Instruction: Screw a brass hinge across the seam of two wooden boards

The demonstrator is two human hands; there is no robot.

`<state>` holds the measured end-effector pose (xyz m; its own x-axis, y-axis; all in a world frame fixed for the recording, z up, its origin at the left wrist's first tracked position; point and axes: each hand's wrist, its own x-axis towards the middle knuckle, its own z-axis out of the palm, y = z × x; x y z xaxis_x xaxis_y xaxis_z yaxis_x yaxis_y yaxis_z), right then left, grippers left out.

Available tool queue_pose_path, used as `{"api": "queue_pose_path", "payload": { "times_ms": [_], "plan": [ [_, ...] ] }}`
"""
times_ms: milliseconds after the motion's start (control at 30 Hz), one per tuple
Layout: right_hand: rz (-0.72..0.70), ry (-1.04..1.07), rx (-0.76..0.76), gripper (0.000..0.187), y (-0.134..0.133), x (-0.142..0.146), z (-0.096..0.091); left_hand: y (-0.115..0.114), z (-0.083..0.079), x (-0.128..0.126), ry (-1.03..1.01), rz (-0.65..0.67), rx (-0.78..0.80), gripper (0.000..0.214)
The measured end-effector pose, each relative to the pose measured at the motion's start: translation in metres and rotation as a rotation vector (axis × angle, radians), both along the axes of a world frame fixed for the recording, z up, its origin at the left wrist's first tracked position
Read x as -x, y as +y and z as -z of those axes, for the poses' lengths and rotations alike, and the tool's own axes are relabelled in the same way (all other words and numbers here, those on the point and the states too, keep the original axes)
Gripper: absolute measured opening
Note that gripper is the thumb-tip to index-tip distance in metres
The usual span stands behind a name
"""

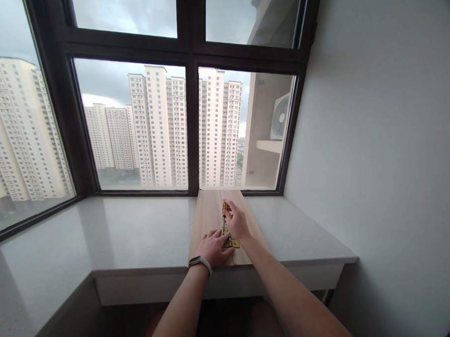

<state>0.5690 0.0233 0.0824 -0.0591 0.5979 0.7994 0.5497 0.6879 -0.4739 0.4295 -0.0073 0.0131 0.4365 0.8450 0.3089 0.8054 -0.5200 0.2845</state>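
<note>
Two light wooden boards lie side by side on the white stone sill, their seam running away from me. A brass hinge sits across the seam near the front edge. My left hand, with a watch on the wrist, lies flat on the left board with its fingertips touching the hinge. My right hand is closed in a pinch on a thin upright tool that stands over the hinge; a second brass piece shows just behind it.
The white sill runs along a dark-framed window and turns along the left side. A plain white wall closes the right. Beyond the glass are tall apartment towers and an outdoor fan unit. My knees show below the sill's front edge.
</note>
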Motion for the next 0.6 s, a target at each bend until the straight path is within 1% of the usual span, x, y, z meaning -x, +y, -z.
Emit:
{"api": "queue_pose_path", "payload": {
  "times_ms": [100,267,333,400,467,600],
  "plan": [
    [0.022,-0.016,-0.004,0.038,0.0030,0.0008,0.0023,0.0007,0.0008,0.0002,0.005,-0.002,0.000,0.062],
    [0.144,-0.044,-0.017,0.036,0.0055,0.0020,0.0059,0.0022,0.0032,0.0005,0.004,0.004,-0.008,0.063],
    [0.172,-0.047,-0.017,0.036,0.0057,0.0014,0.0058,0.0027,0.0040,0.0005,0.001,0.004,-0.012,0.063],
    [0.160,-0.054,-0.015,0.034,0.0054,0.0004,0.0046,0.0029,0.0042,0.0004,-0.002,0.005,-0.009,0.063],
    [0.116,-0.063,-0.012,0.034,0.0046,-0.0006,0.0030,0.0027,0.0039,0.0003,0.002,0.005,-0.003,0.063],
    [0.013,-0.041,-0.004,0.043,0.0023,-0.0016,0.0011,0.0016,0.0025,0.0001,0.017,-0.001,-0.004,0.061]
  ]
}}
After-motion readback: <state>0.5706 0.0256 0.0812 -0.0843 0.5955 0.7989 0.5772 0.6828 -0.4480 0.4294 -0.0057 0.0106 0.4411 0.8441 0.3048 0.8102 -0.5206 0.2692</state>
